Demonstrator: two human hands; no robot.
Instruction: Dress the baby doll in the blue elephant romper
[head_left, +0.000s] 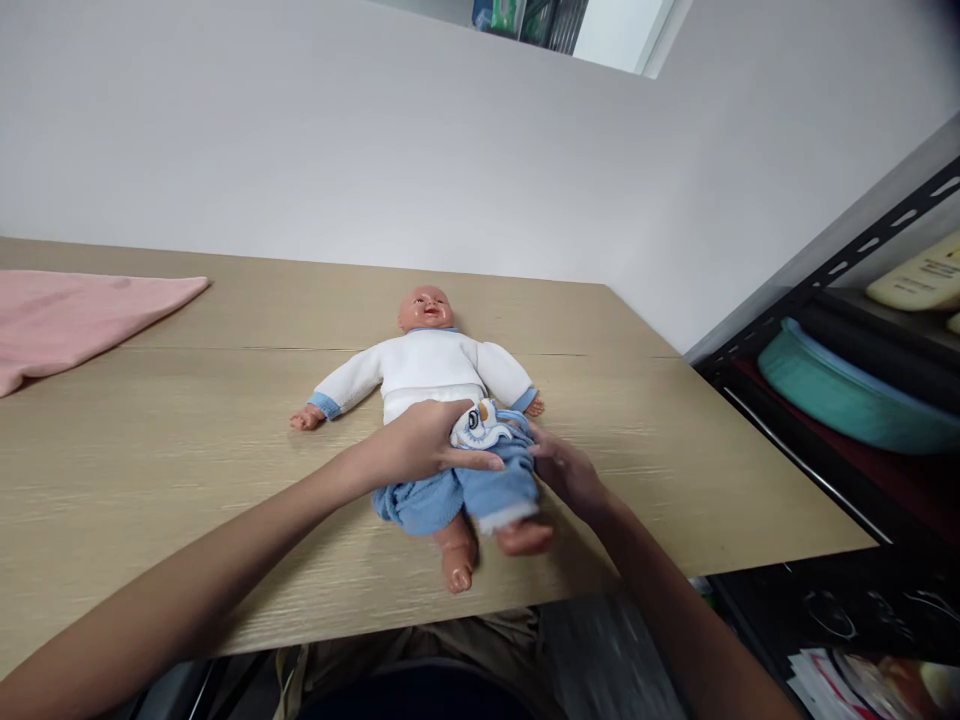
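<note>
A baby doll (426,310) lies on its back on the table with its head away from me, wearing a white top (427,360) with blue cuffs. Blue pants (499,480) cover its legs, with a printed white patch (480,425) near the waist. My left hand (431,440) grips the pants by that patch, thumb stretched across the front and fingertips partly hidden. On the other side, my right hand (566,468) holds the pants' edge at the doll's hip. One pant leg is bunched above a bare foot (456,555); the other foot (523,537) is slightly blurred.
A pink cloth (82,315) lies at the left of the wooden table (675,480). Beyond the table's right edge stands a black shelf rack (810,270) with a teal basin (855,395) and a pale yellow bottle (919,275). A white wall (337,140) closes off the back.
</note>
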